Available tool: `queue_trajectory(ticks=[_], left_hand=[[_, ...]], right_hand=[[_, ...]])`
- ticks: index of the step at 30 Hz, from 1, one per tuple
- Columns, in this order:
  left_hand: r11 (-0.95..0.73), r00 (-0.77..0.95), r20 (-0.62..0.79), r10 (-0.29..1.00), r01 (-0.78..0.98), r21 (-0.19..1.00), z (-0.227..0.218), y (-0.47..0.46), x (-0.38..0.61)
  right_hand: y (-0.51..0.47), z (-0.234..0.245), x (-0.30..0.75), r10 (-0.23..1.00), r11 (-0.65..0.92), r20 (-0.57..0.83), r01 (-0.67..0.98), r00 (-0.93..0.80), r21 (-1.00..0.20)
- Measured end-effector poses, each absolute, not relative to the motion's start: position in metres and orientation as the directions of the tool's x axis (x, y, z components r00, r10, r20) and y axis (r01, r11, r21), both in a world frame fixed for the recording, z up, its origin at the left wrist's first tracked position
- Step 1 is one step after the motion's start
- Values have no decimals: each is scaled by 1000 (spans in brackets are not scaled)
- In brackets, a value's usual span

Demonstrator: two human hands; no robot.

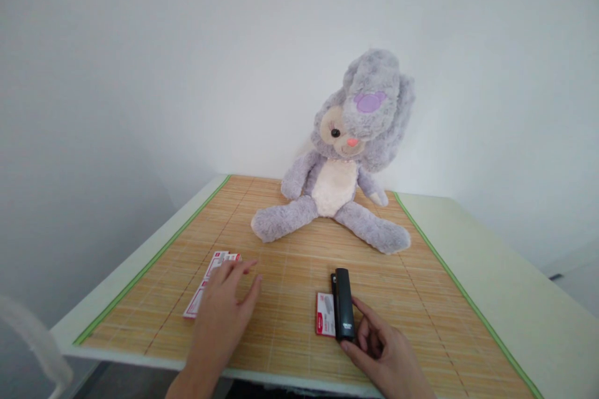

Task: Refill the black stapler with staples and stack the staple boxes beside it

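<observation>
A black stapler [345, 304] lies on its side on the bamboo mat, lengthwise away from me. My right hand [380, 349] has its near end between thumb and fingers. Against the stapler's left side is a small red and white box [325, 314], probably of staples. Over to the left, my left hand [228, 302] lies with its fingers apart over some white cards with red print [199, 296]. The hand covers much of the cards, so whether it presses on them I cannot tell.
A large grey-lilac plush rabbit [334, 190] sits at the back of the mat, legs spread, against the white wall. The bamboo mat [285, 280] has green edging and lies on a pale table [472, 230]. A blurred white curved object [35, 340] shows at the lower left.
</observation>
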State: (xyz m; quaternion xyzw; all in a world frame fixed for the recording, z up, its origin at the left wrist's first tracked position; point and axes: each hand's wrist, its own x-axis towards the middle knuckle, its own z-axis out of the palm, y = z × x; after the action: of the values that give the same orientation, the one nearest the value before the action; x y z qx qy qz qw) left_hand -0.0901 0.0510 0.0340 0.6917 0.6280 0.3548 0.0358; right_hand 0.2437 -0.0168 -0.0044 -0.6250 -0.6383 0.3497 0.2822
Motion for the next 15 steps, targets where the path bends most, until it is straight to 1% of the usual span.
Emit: queue_trajectory(ticks=[1,3,4,7,11,15], left_hand=[[-129,-123,480,869,878,460,32,56,-107],[9,-216,488,846,920,392,29,67,-139],[65,-250,471,846,924,376,27,72,-152],[177,-301,331,894,918,356,21,87,-175],[221,-298,166,940,902,371,16,101,-176],[231,-297,117,948,890,393,20,108,-165]], right_hand=[[-17,-5,244,995,-25,-75,595,-60,-803],[-18,-5,244,996,-17,-64,588,-60,-808],[-18,-5,244,996,-11,-58,587,-61,-809],[-17,-4,244,996,-4,-52,587,-66,-810],[-18,-3,243,998,-12,-48,568,-48,-823],[-19,0,241,998,-18,-47,571,-35,-821]])
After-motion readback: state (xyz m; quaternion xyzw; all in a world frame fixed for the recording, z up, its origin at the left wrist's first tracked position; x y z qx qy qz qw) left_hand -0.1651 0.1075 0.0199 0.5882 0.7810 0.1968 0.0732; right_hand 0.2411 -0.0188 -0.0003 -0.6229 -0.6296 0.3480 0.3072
